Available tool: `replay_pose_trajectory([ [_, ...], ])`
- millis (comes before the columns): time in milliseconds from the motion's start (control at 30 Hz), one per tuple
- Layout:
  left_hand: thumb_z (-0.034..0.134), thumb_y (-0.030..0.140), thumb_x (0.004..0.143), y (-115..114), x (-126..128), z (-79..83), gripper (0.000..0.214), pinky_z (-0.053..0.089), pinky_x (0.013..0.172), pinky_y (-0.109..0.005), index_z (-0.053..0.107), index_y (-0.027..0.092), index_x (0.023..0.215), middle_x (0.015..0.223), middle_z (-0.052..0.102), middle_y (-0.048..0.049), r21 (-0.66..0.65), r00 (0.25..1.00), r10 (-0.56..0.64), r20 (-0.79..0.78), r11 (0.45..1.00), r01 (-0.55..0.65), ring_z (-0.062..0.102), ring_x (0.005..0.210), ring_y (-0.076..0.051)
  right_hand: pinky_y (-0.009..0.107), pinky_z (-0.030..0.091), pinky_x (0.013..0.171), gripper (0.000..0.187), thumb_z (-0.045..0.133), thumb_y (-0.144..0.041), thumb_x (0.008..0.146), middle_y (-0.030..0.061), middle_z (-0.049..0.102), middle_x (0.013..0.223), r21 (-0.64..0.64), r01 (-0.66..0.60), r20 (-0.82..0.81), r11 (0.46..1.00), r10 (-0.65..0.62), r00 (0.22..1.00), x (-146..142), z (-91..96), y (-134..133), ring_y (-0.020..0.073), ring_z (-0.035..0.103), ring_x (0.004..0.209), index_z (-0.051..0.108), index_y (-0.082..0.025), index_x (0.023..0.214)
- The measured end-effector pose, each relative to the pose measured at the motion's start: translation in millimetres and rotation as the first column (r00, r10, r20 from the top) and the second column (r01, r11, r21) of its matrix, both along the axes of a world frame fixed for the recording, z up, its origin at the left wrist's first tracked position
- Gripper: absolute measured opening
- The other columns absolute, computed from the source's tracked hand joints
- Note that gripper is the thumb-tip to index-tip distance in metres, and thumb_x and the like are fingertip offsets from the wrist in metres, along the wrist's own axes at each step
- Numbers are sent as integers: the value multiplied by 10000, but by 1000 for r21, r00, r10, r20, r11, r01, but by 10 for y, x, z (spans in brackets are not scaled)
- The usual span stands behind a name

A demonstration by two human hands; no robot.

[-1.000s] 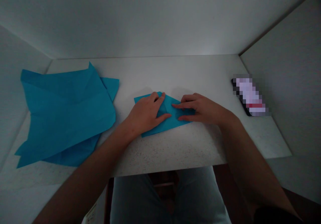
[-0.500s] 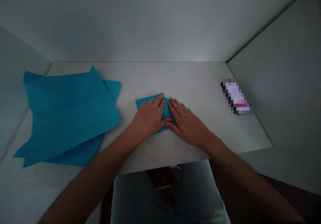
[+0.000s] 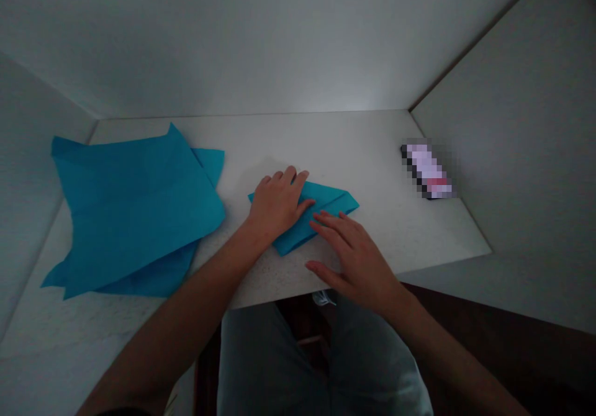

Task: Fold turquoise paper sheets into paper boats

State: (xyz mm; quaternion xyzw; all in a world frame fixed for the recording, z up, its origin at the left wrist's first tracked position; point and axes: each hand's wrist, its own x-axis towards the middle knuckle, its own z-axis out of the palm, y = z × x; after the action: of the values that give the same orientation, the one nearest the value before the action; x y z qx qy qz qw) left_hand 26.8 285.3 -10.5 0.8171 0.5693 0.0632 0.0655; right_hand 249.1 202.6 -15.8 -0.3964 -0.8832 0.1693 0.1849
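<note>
A folded piece of blue paper (image 3: 321, 202) lies on the white table in front of me, with creases and a pointed right end. My left hand (image 3: 279, 202) rests flat on its left part, thumb stretched to the right and fingers pointing away from me; it covers much of that side. Close to the paper's near right edge is my right hand (image 3: 349, 248), its fingers spread and its thumb apart. The right fingertips are at the paper's edge; whether they touch it I cannot tell. Nothing is gripped in the right hand.
Larger sheets of blue paper (image 3: 139, 211) lie overlapping on the table's left side. A phone with a blurred screen (image 3: 427, 171) lies at the right, by the side wall (image 3: 526, 155). Another wall (image 3: 261, 43) closes off the back. The table's front edge runs above my legs.
My right hand has drawn back toward me off the paper, uncovering its right end. The left hand still lies on the paper, which has turned a little. The view has shifted slightly.
</note>
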Motion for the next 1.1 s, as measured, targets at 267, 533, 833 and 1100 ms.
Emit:
replay_pose_trajectory([
  [267,579,470,1143,34,-7,37,479,531,1001,-485,591,139,1489,1100,834,-162,-113,997,52,-65,992,-59,792,1045,-354,714,426,1320,751,693,-669,1041,241,701,1542,-24,-50,94,998,52,994,-104,-79,-3,429,612,1520,628,-156,1585],
  [533,650,375,1107,94,-151,-81,519,429,1236,-534,606,250,1609,1672,606,-139,-5,957,-284,55,959,285,559,1517,-361,753,412,1296,988,803,-772,908,225,504,1759,3,-63,194,998,61,979,489,-122,131,476,491,1618,539,-224,1687],
  [833,593,482,1133,65,-215,-210,559,174,1417,-595,588,216,1624,1827,424,-127,-81,946,-307,105,945,316,345,1717,-330,726,453,1286,666,876,-515,958,134,539,1754,-127,-181,105,975,194,975,779,-39,379,426,488,1635,688,-325,1568],
  [1100,563,501,1134,-48,-115,-147,587,202,1387,-701,574,210,1644,1826,398,-196,-37,993,-117,8,992,117,399,1685,-402,681,430,1322,631,906,-475,927,89,622,1690,-169,-263,37,950,273,961,868,-9,841,378,561,1590,731,-345,1519],
])
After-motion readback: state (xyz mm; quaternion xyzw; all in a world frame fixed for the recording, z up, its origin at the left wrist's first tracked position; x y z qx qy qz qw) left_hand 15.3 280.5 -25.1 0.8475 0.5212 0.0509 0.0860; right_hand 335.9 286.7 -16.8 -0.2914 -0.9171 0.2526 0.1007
